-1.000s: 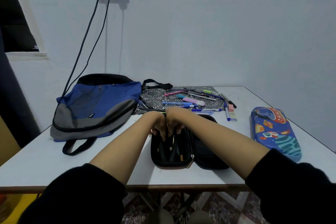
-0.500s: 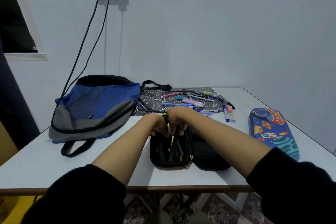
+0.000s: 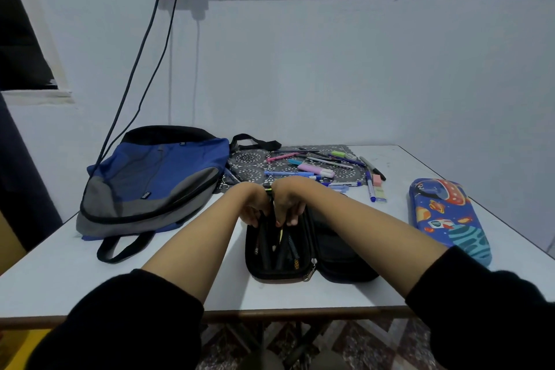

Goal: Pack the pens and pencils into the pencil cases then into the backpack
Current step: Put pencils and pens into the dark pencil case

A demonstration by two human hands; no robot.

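A black pencil case [image 3: 276,276] lies open near the table's front edge, its lid half [image 3: 345,258] folded out to the right. Several pens and pencils [image 3: 282,245] lie slanted in its left half. My left hand [image 3: 252,204] and right hand [image 3: 289,203] meet over the case's far end, fingers curled down around the upper ends of those pens; a yellow-green tip pokes up between the wrists. More loose pens and highlighters [image 3: 315,167] lie on a patterned mat [image 3: 249,159] behind. The blue and grey backpack [image 3: 156,180] rests zipped at the left.
A blue space-print pencil case [image 3: 447,216] lies shut at the right, near the table edge. A pink eraser [image 3: 376,179] and two markers sit beside the mat. Two cables [image 3: 141,63] hang from a wall socket down behind the backpack.
Both hands have stayed at the case's far end, shifting only slightly. The pens between them have sunk lower into the case and more of their tips show.
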